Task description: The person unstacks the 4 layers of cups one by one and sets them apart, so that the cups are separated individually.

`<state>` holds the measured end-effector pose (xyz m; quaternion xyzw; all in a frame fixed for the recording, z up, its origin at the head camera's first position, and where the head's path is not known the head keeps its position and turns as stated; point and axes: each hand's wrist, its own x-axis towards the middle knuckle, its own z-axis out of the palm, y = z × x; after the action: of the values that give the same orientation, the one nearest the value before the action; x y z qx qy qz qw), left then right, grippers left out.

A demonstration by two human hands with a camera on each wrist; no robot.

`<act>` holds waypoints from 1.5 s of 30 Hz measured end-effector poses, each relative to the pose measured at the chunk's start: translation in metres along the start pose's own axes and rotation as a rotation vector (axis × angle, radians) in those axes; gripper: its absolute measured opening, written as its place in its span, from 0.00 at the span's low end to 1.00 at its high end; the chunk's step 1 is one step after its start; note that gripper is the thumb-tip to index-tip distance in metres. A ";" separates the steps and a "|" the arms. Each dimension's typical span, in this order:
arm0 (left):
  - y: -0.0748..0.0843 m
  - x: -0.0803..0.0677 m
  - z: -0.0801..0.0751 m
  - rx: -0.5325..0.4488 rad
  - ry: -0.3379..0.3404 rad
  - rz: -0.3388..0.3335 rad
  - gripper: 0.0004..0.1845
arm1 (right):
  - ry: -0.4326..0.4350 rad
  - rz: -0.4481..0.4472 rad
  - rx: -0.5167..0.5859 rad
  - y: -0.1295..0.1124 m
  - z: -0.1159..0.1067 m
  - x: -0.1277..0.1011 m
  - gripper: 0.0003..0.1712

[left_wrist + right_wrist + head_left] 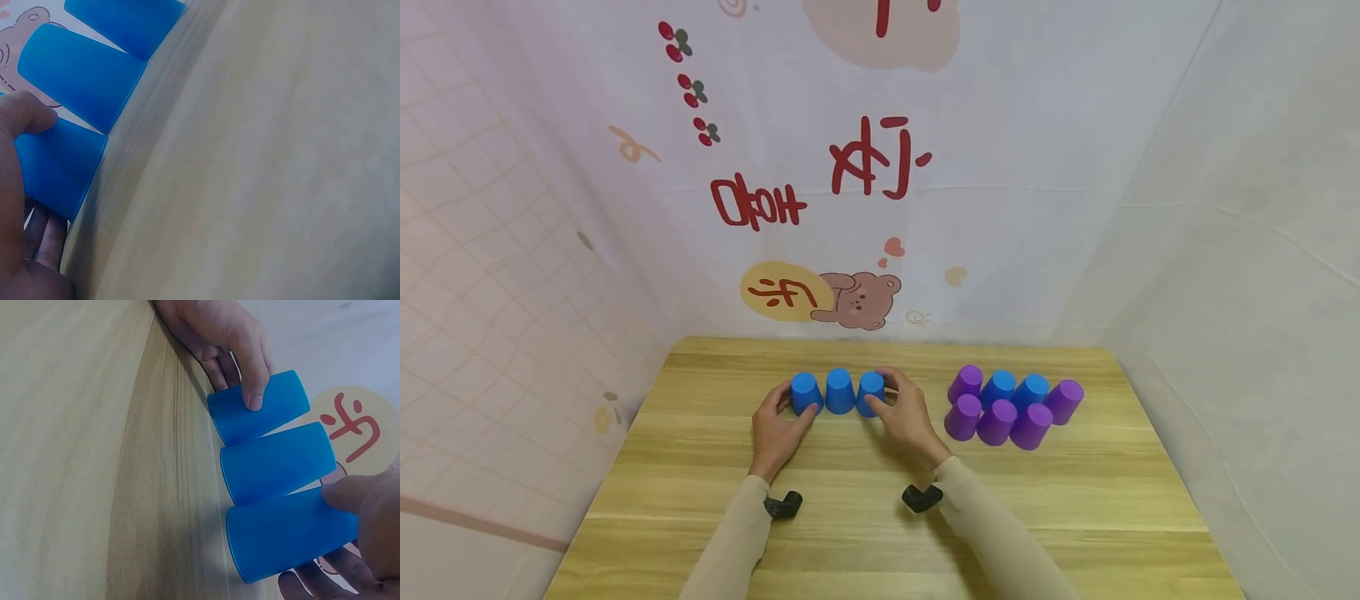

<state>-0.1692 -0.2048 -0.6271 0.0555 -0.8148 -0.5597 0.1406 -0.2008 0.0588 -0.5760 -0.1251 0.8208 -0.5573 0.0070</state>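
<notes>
Three blue cups stand upside down in a row on the wooden table, close side by side. My left hand [777, 429] holds the left blue cup [806, 392], thumb on its near side and fingers curved behind it. At the other end, my right hand [907, 413] grips the right blue cup [870, 390] between thumb and fingers. Between them the middle blue cup [840, 392] stands untouched. In the left wrist view the left thumb presses the cup wall [62, 162]; the right wrist view shows both hands around the outer cups, the middle cup [278, 464] between.
To the right on the table [850, 533] is a cluster of upturned cups, with purple cups [997, 422] in front and blue cups [1032, 393] among purple ones behind. A printed cloth wall [1000, 208] rises at the table's back edge. Black wrist mounts [922, 498] jut from both sleeves.
</notes>
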 end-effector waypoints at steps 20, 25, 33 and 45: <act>0.000 -0.001 0.001 0.013 -0.002 -0.006 0.37 | 0.031 0.031 0.028 -0.005 -0.003 -0.001 0.27; 0.000 -0.001 0.000 0.017 -0.004 -0.004 0.37 | 0.045 0.007 0.016 -0.010 -0.006 -0.003 0.27; 0.000 -0.001 0.001 0.022 0.003 -0.006 0.37 | 0.075 -0.042 -0.002 -0.029 -0.018 -0.003 0.26; 0.002 -0.001 0.001 0.022 0.008 0.005 0.37 | 0.098 -0.116 -0.016 -0.052 -0.032 -0.004 0.28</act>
<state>-0.1684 -0.2033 -0.6256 0.0572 -0.8206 -0.5500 0.1447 -0.1913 0.0713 -0.5168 -0.1450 0.8161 -0.5555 -0.0663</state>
